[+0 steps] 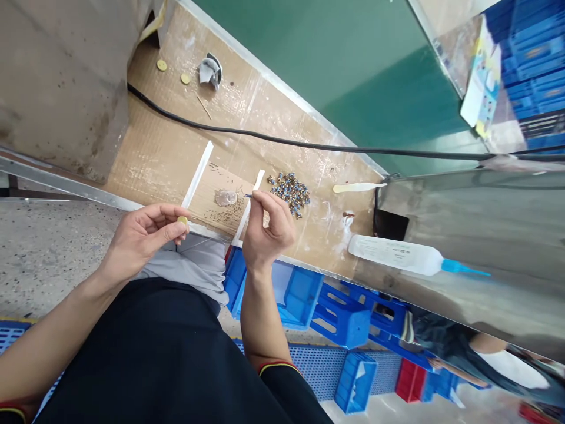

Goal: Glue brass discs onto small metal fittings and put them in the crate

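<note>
Small gold-coloured disc (182,220) pinched in the left hand (143,235). Thin pick (249,196) pinched in the right hand (269,227), just beside metal studs (289,194) at frame centre.

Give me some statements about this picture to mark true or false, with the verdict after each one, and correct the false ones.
1. The left hand holds a small round brass-coloured disc. True.
2. The right hand holds a white squeeze bottle. False: it pinches a thin pointed tool, and the bottle lies away from both hands.
3. A pile of small metal parts lies on the cardboard. True.
4. The black cable lies under the blue crates. False: it runs across the cardboard.
</note>
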Motion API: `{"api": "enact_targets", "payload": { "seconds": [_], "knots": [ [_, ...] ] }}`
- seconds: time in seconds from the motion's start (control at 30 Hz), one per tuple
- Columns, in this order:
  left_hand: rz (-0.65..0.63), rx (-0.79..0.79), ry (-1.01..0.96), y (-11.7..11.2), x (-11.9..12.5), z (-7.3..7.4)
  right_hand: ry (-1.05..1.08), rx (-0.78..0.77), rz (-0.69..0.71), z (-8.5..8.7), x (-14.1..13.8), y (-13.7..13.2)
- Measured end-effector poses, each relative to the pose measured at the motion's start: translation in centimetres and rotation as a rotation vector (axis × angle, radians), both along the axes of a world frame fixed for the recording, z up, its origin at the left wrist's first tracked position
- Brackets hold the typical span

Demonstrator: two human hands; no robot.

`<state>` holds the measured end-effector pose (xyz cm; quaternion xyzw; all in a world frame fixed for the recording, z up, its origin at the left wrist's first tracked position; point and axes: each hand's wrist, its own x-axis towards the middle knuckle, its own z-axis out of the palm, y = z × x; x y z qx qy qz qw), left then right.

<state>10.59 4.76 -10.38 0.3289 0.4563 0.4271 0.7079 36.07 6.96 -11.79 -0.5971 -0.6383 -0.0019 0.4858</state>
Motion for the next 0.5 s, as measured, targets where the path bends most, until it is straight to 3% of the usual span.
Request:
{"api": "enact_targets", "payload": {
  "seconds": [0.13, 0.3, 0.5],
  "knots": [
    [-0.028, 0.021, 0.003, -0.1, 0.8, 1.1, 0.147, -0.011, 0.038, 1.4, -1.3, -1.6],
    [-0.066, 0.083, 0.145, -0.7, 1.4, 2.3, 0.223, -0.069, 0.233, 3.1, -3.5, -3.9],
    [-0.117, 0.272, 0.331, -1.0, 1.2, 2.9, 0.23, -0.057, 0.366, 3.4, -4.6, -4.3]
  ]
}}
